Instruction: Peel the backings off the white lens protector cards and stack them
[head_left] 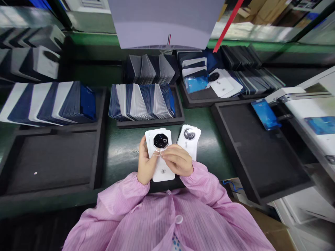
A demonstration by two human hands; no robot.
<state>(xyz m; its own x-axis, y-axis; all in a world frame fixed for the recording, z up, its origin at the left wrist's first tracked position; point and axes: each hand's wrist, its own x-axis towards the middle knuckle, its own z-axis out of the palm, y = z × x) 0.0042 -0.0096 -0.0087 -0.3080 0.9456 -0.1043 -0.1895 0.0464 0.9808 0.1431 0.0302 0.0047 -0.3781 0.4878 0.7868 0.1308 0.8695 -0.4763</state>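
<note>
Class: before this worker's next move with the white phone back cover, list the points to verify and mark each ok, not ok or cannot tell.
1. White back cover held by both hands: ok.
2. Left hand grips its left edge: ok.
3. Right hand fingers rest on its face: ok.
4. Camera ring uncovered: ok.
5. Second cover lies apart on the green bench: ok.
6. Film peeled off: cannot tell.

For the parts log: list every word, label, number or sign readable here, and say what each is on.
No text can be read in this view.
White back cover held in both hands: small grey mark near its lower end, too small to read.
Second white cover on the bench: faint mark, blurred.
Blue film sheet on the right tray: pale print, unreadable.
Grey panel overhead: short red and dark stripes, no letters.
</note>
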